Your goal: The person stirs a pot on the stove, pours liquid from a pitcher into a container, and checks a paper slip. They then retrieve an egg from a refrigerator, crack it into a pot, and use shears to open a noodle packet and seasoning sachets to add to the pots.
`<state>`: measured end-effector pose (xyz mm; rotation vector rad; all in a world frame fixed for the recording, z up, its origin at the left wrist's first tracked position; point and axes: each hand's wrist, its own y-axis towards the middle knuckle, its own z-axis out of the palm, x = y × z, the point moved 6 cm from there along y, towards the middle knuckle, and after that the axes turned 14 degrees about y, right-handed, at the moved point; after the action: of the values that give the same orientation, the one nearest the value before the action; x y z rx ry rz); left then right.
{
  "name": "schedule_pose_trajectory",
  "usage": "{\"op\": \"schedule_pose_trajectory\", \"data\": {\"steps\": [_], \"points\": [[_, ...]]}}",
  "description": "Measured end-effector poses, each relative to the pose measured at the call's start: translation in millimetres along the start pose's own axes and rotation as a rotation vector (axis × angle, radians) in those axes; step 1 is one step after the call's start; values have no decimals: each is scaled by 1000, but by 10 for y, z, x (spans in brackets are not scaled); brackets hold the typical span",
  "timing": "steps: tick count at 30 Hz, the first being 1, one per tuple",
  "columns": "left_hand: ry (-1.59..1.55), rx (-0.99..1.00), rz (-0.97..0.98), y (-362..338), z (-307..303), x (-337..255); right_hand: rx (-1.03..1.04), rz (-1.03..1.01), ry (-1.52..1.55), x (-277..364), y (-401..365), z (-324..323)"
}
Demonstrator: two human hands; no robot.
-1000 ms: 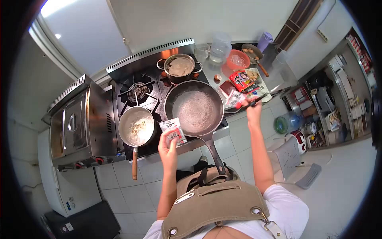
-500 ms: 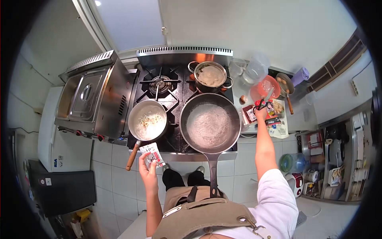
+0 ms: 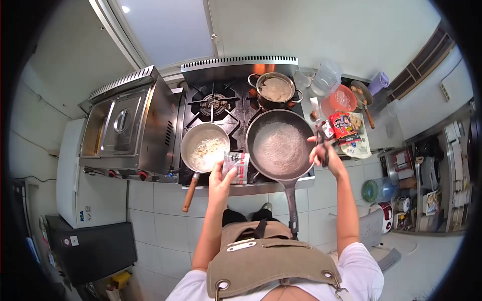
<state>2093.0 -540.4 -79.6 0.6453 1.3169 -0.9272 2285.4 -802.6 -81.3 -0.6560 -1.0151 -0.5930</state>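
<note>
My left hand [image 3: 221,181] is closed on a white and red packet [image 3: 237,168], held between the small saucepan [image 3: 188,150] and the large dark frying pan [image 3: 300,170]. Both vessels hold pale liquid, the saucepan's with bits floating in it. At the pan's right edge, my right hand [image 3: 322,153] grips black-handled scissors [image 3: 325,156], whose blades point up toward the counter. The red noodle package [image 3: 343,125] lies on the counter beyond that hand.
A two-handled pot [image 3: 275,89] stands on the back burner. Right of the stove are a red bowl [image 3: 342,100], a small pan with eggs [image 3: 362,95] and clear containers [image 3: 326,80]. A steel warmer [image 3: 120,120] stands at the left.
My left hand has moved up and right with the packet, over the stove's front. My right hand has lifted the scissors off the counter items and drawn back to the pan's edge.
</note>
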Motion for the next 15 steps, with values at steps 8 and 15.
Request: {"op": "schedule_pose_trajectory", "data": {"steps": [8, 15], "points": [[-92, 139, -5, 244, -420, -181, 435, 134, -822, 91, -417, 1625], [-1, 294, -85, 490, -842, -305, 430, 178, -946, 85, -137, 2178]]}}
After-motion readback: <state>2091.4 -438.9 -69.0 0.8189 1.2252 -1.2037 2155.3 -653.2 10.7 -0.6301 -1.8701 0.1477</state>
